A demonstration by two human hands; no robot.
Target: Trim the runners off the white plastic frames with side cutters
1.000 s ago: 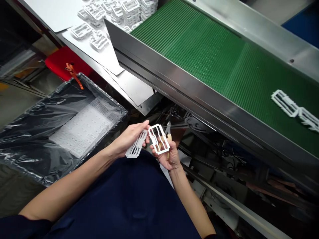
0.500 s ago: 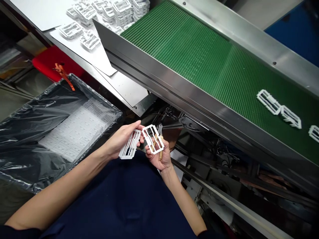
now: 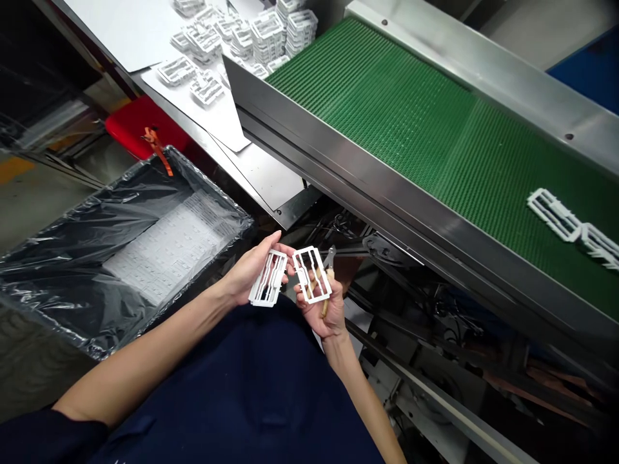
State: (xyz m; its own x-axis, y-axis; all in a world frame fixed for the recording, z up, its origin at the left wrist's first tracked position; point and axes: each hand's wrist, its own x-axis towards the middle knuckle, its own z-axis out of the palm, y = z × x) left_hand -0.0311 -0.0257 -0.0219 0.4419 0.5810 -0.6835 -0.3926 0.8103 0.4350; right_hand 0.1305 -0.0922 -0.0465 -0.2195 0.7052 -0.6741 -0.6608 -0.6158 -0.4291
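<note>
My left hand is closed on a few white slotted plastic frames, held close together and tilted. Beside it, my right hand grips another white plastic frame along with pliers that have yellowish handles. The pliers lie partly behind that frame, their jaws pointing up. Fingertips of my left hand come near the left edge of the frame in my right hand. Both hands are in front of my dark blue top.
A green conveyor belt carries white frames at right. Stacked frames stand on the metal table. At left are a plastic-lined bin holding white parts, a red surface and an orange clamp.
The whole view has shifted, so the table, bin and belt appear farther right. The frame in my right hand is turned slightly more upright. Both hands keep their holds.
</note>
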